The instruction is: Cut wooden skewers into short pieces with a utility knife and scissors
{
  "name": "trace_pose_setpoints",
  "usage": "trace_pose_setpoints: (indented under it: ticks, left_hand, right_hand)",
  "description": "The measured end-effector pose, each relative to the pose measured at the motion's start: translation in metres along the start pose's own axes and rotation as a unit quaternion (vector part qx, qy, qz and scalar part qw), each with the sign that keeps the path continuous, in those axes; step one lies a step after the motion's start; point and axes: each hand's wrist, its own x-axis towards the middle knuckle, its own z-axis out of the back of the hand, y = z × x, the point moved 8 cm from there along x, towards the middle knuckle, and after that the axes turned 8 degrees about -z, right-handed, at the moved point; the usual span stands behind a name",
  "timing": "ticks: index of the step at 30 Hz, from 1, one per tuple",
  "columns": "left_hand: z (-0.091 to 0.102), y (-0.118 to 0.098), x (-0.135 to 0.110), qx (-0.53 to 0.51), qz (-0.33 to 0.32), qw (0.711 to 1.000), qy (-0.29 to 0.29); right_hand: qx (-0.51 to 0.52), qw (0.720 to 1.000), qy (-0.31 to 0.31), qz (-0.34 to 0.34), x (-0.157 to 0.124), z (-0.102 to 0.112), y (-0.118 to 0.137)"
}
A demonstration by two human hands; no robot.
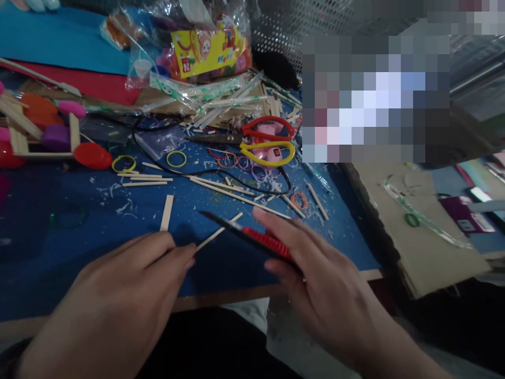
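Observation:
Between the thumb and fingers of my left hand [130, 289] a thin wooden stick [211, 239] is pinched, its free end pointing up and to the right. A flat craft stick [167, 212] juts out beyond the same hand's knuckles; whether the hand holds it or it lies on the table is hidden. My right hand [315, 268] is closed around a red and black utility knife [264, 239]. The knife's dark blade [215, 217] points left and crosses over the wooden stick near its far end; I cannot tell if they touch.
Scissors [268, 142] with red and yellow handles lie on the blue table [221, 268] amid loose sticks, shavings, rubber bands and a black cable [213, 171]. A stick model [43, 131] stands at left. Behind is a plastic bag [213, 50]; cardboard [426, 231] lies right.

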Motion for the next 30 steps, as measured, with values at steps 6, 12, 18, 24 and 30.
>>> trace_pose_setpoints:
  ticks: [6,12,18,24,30]
  left_hand:
    - [-0.007,-0.018,0.011,0.000,-0.022,1.000,-0.009]
    - [-0.010,-0.019,0.008,-0.003,-0.001,1.000,-0.009]
    - [-0.008,-0.019,0.011,-0.006,0.021,1.000,-0.011]
    - [-0.007,-0.019,0.013,-0.013,0.017,1.000,-0.013]
    - [-0.007,-0.022,0.013,0.020,0.000,1.000,0.000]
  right_hand:
    - [-0.022,0.997,0.057,-0.052,-0.037,-0.016,0.000]
    - [-0.047,0.994,0.079,-0.064,-0.040,-0.020,0.007]
    - [-0.052,0.992,0.099,-0.051,-0.034,-0.037,0.017]
    - [-0.067,0.991,0.098,-0.057,-0.035,-0.039,0.016]
    - [-0.111,0.986,0.098,-0.076,-0.037,-0.038,0.016]
